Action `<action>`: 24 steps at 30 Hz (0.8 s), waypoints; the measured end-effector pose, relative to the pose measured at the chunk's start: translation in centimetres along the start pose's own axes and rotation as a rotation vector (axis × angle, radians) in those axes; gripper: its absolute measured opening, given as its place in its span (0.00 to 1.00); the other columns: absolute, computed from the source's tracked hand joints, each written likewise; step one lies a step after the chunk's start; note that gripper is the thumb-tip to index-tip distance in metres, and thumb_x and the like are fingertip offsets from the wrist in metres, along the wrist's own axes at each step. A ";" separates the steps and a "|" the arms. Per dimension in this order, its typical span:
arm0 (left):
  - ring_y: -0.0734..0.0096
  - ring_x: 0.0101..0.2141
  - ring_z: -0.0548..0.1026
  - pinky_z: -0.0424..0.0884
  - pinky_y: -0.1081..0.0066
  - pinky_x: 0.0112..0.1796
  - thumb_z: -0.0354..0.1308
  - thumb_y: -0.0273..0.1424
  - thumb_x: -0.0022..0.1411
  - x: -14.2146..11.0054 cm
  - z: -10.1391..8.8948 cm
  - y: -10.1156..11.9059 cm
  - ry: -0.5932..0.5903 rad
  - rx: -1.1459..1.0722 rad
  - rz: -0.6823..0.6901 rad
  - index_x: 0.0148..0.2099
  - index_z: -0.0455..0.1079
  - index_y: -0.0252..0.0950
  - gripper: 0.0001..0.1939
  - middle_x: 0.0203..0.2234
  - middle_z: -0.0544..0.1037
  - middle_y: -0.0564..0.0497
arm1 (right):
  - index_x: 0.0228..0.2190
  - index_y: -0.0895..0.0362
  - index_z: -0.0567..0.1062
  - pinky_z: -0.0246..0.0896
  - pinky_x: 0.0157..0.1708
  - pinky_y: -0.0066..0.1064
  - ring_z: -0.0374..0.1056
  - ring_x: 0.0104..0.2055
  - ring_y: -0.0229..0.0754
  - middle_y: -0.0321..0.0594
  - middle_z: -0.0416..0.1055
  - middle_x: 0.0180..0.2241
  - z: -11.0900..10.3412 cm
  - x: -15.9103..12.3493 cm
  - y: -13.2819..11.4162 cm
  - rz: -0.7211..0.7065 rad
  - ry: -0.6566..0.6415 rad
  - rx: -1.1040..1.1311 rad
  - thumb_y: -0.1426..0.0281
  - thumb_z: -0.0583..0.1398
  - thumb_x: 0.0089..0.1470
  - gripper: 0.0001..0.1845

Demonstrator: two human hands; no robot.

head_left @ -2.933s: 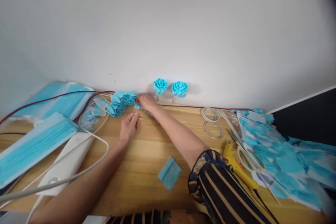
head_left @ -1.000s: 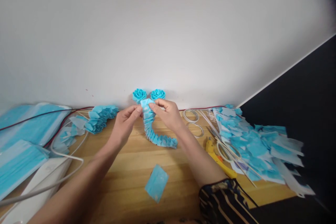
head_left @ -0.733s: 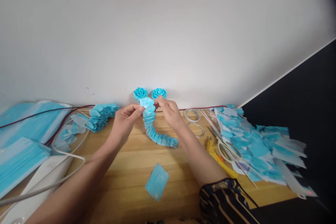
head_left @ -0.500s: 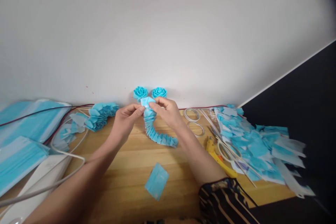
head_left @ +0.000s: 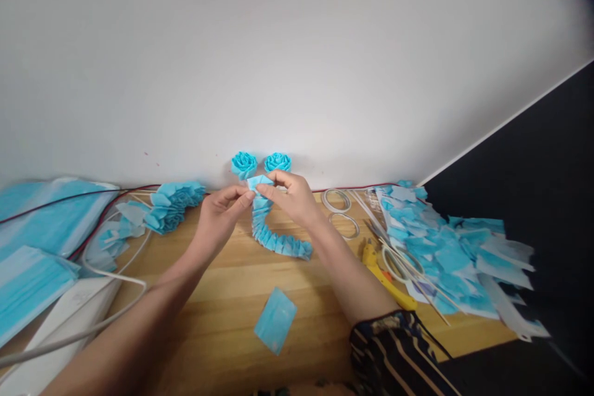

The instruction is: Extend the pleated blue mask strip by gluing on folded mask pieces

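Note:
My left hand (head_left: 219, 213) and my right hand (head_left: 291, 198) both pinch the top end of a pleated chain of blue folded pieces (head_left: 277, 241), held above the wooden table (head_left: 218, 297). The chain hangs down and curls to the right on the tabletop. Just behind my fingers stand two finished blue roses (head_left: 244, 164) against the wall. A single flat blue piece (head_left: 275, 320) lies on the table near me.
Another stack of folded blue pieces (head_left: 172, 205) lies at the left. Blue face masks (head_left: 28, 281) and white cables (head_left: 106, 272) fill the far left. Tape rings (head_left: 336, 200), a yellow glue gun (head_left: 387, 278), thin sticks and a heap of blue scraps (head_left: 455, 253) lie right.
Earlier my hands were low by the pieces near the wall. Since then they lifted the pleated chain, and in the last second only my fingers shifted slightly at its top.

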State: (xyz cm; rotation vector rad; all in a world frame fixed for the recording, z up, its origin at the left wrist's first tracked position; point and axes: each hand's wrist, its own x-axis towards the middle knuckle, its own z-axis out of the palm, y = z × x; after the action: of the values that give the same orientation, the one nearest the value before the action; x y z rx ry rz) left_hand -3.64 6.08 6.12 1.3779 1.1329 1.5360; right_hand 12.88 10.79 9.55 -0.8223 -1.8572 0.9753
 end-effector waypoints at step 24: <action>0.72 0.30 0.71 0.66 0.72 0.37 0.63 0.38 0.60 0.3 -0.1 0.2 0.017 -0.080 -0.032 0.29 0.75 0.36 0.11 0.25 0.76 0.54 | 0.22 0.56 0.67 0.60 0.35 0.30 0.64 0.31 0.37 0.36 0.65 0.25 -0.1 0.4 0.8 0.029 0.004 0.089 0.49 0.51 0.61 0.27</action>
State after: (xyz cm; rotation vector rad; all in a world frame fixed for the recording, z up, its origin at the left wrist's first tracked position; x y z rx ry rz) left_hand -3.77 6.29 6.41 1.2900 1.0866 1.5560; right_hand 12.97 11.53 9.00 -0.7988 -1.7895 1.0655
